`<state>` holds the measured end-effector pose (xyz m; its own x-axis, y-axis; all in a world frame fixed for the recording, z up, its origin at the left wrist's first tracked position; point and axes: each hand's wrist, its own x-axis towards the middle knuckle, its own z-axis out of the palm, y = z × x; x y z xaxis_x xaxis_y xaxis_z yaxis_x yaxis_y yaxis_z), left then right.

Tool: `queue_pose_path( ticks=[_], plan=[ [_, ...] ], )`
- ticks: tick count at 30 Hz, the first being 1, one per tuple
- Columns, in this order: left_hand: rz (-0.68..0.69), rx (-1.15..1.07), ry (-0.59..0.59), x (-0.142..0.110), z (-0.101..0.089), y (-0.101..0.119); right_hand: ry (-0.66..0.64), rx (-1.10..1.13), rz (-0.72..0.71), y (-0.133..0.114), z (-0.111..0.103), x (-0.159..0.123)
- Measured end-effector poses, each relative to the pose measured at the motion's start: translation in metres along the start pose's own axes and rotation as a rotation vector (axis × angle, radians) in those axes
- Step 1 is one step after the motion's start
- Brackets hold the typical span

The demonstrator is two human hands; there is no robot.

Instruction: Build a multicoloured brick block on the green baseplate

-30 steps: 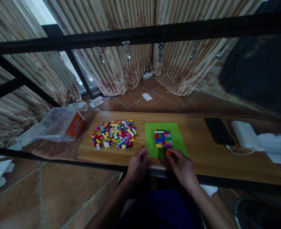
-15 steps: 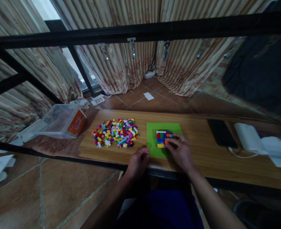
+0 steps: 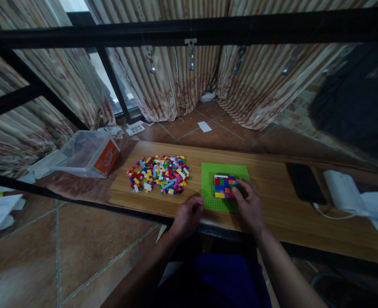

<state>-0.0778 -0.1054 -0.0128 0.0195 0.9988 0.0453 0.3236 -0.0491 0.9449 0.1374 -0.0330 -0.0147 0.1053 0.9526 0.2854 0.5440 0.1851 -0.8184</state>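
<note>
We have the block of bricks (image 3: pixel 221 187) on the green baseplate (image 3: pixel 208 172), probably because its studs keep the block from sliding. Our right hand (image 3: pixel 250 204) reaches over the plate, thumb and fingers at the block's right side, likely for fine control; they hide that edge, so we cannot tell whether they pinch a brick or only touch it. Our left hand (image 3: pixel 187 214) is curled beside the plate's near left corner, perhaps to stay out of the right one's way; whether it holds anything, we cannot tell. The loose bricks (image 3: pixel 169 173) lie spread left of the plate, within reach, with the plastic box (image 3: pixel 86 155) beyond them. Over to the right, the phone (image 3: pixel 305 183) and white cord (image 3: pixel 335 217) sit apart from our hands.
</note>
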Motion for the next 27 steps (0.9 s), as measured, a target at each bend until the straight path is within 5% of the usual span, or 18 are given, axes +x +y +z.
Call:
queue_pose_path(
  ticks=[21,27],
  plan=[
    [-0.066,-0.008,0.003,0.002,0.000,0.006,0.028,-0.134,0.071,-0.001,0.022,0.000],
    [-0.073,0.256,0.016,0.006,0.013,0.014,-0.036,-0.066,0.087,0.004,0.017,0.006]
  ],
)
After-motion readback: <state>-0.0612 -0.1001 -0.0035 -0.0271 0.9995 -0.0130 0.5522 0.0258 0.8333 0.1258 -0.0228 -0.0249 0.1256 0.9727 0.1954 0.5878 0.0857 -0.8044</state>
